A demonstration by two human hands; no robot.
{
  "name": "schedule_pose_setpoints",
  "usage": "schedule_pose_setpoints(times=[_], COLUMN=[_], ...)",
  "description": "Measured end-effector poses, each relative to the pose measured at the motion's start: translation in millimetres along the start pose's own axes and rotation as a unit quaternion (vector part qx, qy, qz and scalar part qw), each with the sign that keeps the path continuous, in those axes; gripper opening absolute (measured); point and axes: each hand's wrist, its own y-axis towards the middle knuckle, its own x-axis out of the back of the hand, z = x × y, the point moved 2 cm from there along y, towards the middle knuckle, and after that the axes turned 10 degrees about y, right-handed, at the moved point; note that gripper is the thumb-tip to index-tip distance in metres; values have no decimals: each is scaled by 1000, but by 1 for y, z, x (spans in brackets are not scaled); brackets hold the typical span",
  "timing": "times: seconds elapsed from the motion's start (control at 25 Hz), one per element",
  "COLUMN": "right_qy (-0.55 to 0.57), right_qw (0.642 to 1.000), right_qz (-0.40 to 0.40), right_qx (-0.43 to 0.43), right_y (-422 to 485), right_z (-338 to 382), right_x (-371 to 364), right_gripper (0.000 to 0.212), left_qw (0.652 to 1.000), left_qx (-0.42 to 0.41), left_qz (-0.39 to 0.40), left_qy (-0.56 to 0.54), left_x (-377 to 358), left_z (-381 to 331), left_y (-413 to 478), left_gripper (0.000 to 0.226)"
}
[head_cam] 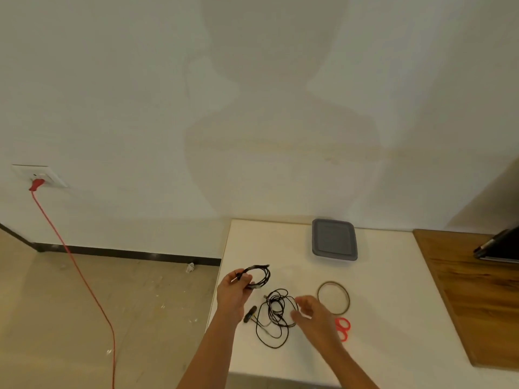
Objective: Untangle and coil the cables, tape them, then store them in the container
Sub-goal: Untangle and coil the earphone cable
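Head view: we are holding one coiled cable (266,276) just above the desk (393,304), our left hand (233,292) pinching it in curled fingers. The tangled cable (276,310) is lying below. Our right hand (316,314) is hovering at it, and we cannot tell its grip. Taping seems next, calling for the tape roll (333,297) nearby.

Open tabletop (393,290) right of centre, between tape roll (332,282) and wooden surface (477,299). Open band between lidded container (334,240) and roll. Lower centre obstructed: loose cable tangle (274,307); scissors (342,329) just below roll.
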Motion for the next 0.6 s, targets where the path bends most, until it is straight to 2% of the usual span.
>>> schedule_pose_setpoints(times=[0.12,0.2,0.24,0.32,0.36,0.4,0.52,0.6], right_qy=[-58,-116,-164,-241,-239,-202,-13,65], right_qw=[997,992,986,970,970,979,999,997], right_qz=[4,-4,-8,-13,-25,-32,-32,-4], right_qx=[41,48,44,29,26,22,29,48], right_y=[9,13,16,18,18,18,11,1], right_z=[-17,-22,-23,-23,-22,-21,-7,15], right_x=[-28,-46,-53,-61,-62,-60,-40,-20], right_gripper=[37,46,46,31,19,6,18,19], left_qw=[996,978,958,909,889,873,856,870], left_qx=[12,-30,-72,-161,-182,-192,-248,-281], left_qz=[-52,-113,-142,-140,-122,-110,-101,5], left_qy=[69,173,238,359,403,435,443,404], left_x=[-2,-4,-7,-14,-16,-17,-16,-21], left_z=[27,37,37,32,30,27,11,-6], left_y=[41,47,46,42,39,35,11,-22], left_gripper=[19,21,21,25,30,34,33,25])
